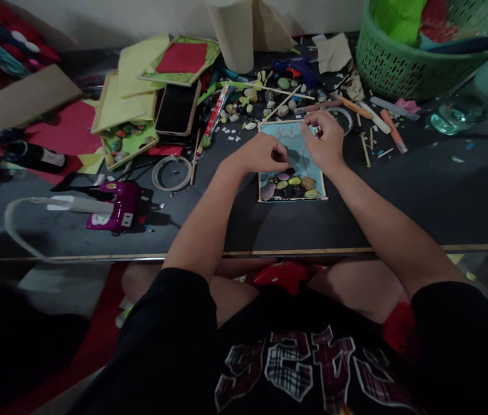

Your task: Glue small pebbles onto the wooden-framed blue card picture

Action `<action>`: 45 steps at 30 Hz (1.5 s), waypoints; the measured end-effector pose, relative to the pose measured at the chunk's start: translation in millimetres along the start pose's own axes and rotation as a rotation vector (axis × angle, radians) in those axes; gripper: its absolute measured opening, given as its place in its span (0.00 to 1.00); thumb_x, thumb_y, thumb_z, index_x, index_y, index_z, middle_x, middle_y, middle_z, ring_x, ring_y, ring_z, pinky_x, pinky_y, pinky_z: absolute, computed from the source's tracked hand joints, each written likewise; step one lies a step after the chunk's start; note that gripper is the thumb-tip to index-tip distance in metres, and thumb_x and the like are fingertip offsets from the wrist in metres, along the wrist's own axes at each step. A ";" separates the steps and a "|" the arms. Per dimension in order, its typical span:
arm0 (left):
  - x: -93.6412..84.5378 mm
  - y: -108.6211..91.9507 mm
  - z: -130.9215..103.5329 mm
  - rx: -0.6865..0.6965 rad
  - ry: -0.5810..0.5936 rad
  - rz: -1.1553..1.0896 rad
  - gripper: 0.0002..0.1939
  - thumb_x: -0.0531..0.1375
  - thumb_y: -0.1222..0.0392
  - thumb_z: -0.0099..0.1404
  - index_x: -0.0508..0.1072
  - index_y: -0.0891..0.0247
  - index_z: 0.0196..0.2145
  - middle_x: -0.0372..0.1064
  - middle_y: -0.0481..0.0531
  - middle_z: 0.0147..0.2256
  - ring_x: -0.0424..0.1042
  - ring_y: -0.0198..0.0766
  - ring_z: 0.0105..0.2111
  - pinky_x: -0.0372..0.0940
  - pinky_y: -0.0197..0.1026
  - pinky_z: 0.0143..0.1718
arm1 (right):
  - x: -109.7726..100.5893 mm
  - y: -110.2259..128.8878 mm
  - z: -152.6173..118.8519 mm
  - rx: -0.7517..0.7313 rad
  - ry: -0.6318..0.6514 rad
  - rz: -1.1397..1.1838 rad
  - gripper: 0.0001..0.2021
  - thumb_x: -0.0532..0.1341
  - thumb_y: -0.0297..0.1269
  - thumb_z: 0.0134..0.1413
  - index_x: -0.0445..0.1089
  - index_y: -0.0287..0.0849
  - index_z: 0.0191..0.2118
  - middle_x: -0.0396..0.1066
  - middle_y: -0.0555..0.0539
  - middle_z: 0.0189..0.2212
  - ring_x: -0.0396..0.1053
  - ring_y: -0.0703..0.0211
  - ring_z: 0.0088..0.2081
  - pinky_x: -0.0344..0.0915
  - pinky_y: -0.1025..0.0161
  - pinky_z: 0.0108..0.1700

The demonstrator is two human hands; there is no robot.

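A small square picture panel (322,183) with a light stick border and blue backing lies flat near the table's front edge. Painted and dark stones (294,181) fill its lower part. Thin reddish thread (289,132) loops over the upper blue part, and a strand runs down beside my right fingers. My left hand (267,154) reaches over the panel's left side, fingers curled together just above the stones; anything in them is hidden. At the upper right corner, my right hand (326,138) is closed in a pinch, apparently on the thread.
Loose pebbles (284,83), sticks and paper scraps lie behind the panel. To the left are a tape roll (171,173), a purple glue gun (119,207), a phone (178,109) and framed panels (125,104). A green basket (394,72) and a glass bottle (464,106) stand right.
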State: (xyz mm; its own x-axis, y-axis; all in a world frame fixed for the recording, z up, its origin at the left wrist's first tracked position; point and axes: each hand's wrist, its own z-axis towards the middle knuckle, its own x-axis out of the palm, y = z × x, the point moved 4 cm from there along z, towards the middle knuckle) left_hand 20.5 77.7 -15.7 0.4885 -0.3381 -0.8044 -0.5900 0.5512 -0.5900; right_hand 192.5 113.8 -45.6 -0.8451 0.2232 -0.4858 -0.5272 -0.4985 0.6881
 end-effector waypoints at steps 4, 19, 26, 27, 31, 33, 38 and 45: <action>-1.1 2.5 -0.6 0.025 -0.025 -0.084 0.13 0.65 0.50 0.55 0.82 0.63 0.31 0.77 0.50 0.26 0.70 0.32 0.27 0.60 0.34 0.30 | 0.2 -1.3 0.4 -0.006 -0.001 0.006 0.10 0.60 0.47 0.61 0.67 0.47 0.32 0.74 0.46 0.42 0.71 0.52 0.46 0.69 0.48 0.54; 6.4 -6.6 0.7 0.012 0.077 -0.271 0.10 0.66 0.54 0.55 0.84 0.60 0.33 0.80 0.52 0.33 0.77 0.37 0.34 0.69 0.37 0.40 | -2.1 3.6 -0.1 -0.013 -0.029 0.006 0.17 0.58 0.56 0.60 0.68 0.49 0.31 0.75 0.48 0.39 0.71 0.53 0.44 0.72 0.51 0.49; 7.7 -6.6 3.1 0.003 0.101 -0.271 0.09 0.67 0.54 0.54 0.84 0.60 0.31 0.80 0.51 0.31 0.76 0.36 0.32 0.69 0.36 0.37 | -0.6 -1.1 0.6 -0.034 -0.043 0.019 0.16 0.60 0.54 0.60 0.68 0.48 0.31 0.75 0.46 0.40 0.71 0.52 0.43 0.71 0.48 0.50; 8.4 -5.4 3.3 0.007 0.104 -0.288 0.09 0.67 0.55 0.55 0.84 0.60 0.31 0.80 0.51 0.31 0.76 0.36 0.32 0.69 0.36 0.38 | -0.5 -1.6 0.5 -0.031 -0.044 0.017 0.15 0.60 0.53 0.60 0.68 0.48 0.31 0.75 0.46 0.40 0.71 0.52 0.44 0.71 0.47 0.51; 8.0 4.4 4.0 0.016 0.079 -0.410 0.14 0.62 0.52 0.62 0.83 0.62 0.38 0.81 0.53 0.37 0.77 0.36 0.37 0.69 0.37 0.42 | -0.7 -3.4 0.3 -0.024 -0.045 0.016 0.12 0.61 0.50 0.60 0.68 0.47 0.32 0.74 0.46 0.40 0.71 0.51 0.44 0.71 0.47 0.51; 5.5 10.0 4.0 0.006 0.055 -0.427 0.18 0.61 0.50 0.64 0.82 0.61 0.44 0.80 0.53 0.39 0.76 0.36 0.38 0.68 0.37 0.43 | -0.9 -3.9 0.4 -0.025 -0.048 0.012 0.12 0.60 0.50 0.60 0.69 0.48 0.33 0.74 0.46 0.40 0.71 0.51 0.44 0.71 0.48 0.50; 2.1 7.2 1.4 0.042 0.157 -0.202 0.16 0.65 0.52 0.58 0.82 0.55 0.44 0.80 0.50 0.39 0.75 0.36 0.36 0.66 0.34 0.39 | -1.9 -2.8 0.4 -0.029 -0.055 -0.003 0.13 0.60 0.51 0.60 0.69 0.48 0.32 0.74 0.46 0.40 0.71 0.52 0.44 0.72 0.49 0.50; 2.7 -2.8 -1.3 0.025 0.240 -0.156 0.14 0.63 0.54 0.60 0.82 0.54 0.43 0.79 0.49 0.43 0.76 0.37 0.41 0.66 0.34 0.45 | -0.4 -1.7 0.6 -0.014 -0.041 0.021 0.14 0.59 0.53 0.59 0.67 0.48 0.31 0.74 0.45 0.41 0.71 0.50 0.44 0.72 0.46 0.51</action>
State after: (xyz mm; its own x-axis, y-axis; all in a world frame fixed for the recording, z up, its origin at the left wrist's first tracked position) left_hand 22.7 74.2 -16.4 0.4043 -0.5891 -0.6996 -0.5024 0.4961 -0.7081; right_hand 193.6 115.1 -46.2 -0.8591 0.2468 -0.4484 -0.5082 -0.5151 0.6902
